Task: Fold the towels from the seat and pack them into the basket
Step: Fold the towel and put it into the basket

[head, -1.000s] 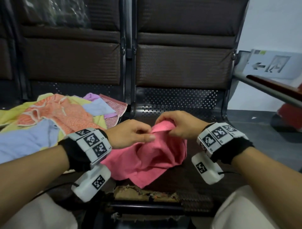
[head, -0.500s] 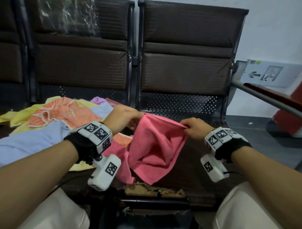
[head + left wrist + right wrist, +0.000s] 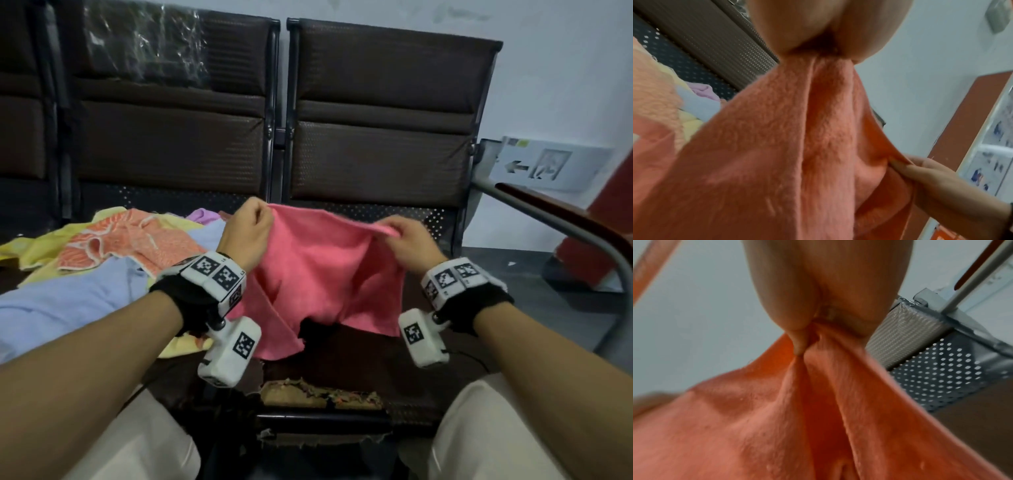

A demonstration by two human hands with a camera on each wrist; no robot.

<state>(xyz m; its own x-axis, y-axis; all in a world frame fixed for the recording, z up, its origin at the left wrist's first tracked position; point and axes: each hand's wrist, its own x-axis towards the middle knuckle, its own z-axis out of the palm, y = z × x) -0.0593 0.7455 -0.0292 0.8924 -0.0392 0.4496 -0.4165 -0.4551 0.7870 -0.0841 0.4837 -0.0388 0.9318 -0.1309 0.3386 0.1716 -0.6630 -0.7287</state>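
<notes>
A pink towel (image 3: 318, 274) hangs spread in the air above the right seat (image 3: 363, 356). My left hand (image 3: 251, 222) pinches its upper left corner and my right hand (image 3: 399, 236) pinches its upper right corner. The cloth sags between them and its lower edge drapes toward the seat. In the left wrist view the pink towel (image 3: 777, 154) fills the frame below my left hand's fingers (image 3: 828, 29), and my right hand (image 3: 931, 175) holds the far edge. In the right wrist view the fingers (image 3: 818, 293) clamp a bunched corner of the towel (image 3: 777, 426). No basket is in view.
A heap of loose towels (image 3: 102, 260), orange, yellow, light blue and purple, lies on the left seat. The right seat's front edge (image 3: 322, 397) is torn, with padding showing. A metal armrest (image 3: 555, 219) runs along the right side. My knees (image 3: 493, 435) sit close below.
My hands have lifted the pink towel from a bunch on the seat and drawn apart, so it now hangs spread between them. The view has tilted upward.
</notes>
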